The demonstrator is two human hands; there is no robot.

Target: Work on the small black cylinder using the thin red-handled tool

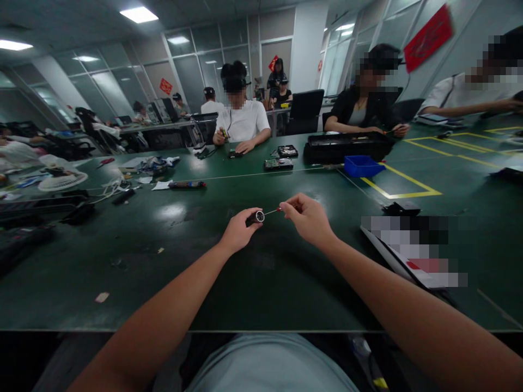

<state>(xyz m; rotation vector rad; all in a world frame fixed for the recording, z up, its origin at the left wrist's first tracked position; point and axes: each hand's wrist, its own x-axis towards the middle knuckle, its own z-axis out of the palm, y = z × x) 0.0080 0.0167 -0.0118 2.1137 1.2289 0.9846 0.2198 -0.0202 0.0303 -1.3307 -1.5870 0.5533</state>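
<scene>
My left hand (240,231) is closed around a small dark cylinder (255,218), which has a pale ring on its end face; its exact kind I cannot make out. Opposite it, my right hand (306,218) pinches the red handle of a slim screwdriver (271,212). The thin metal shaft points left at the cylinder's ringed end, and whether its tip touches is too small to tell. Both hands are held above the green table (261,294), in front of my body.
A dark pen-shaped tool (188,185) lies beyond my left hand. Hard drives (278,163), a blue bin (363,166) and a long black case (347,147) are farther back. A papery stack (392,256) lies right. A co-worker (241,120) sits opposite.
</scene>
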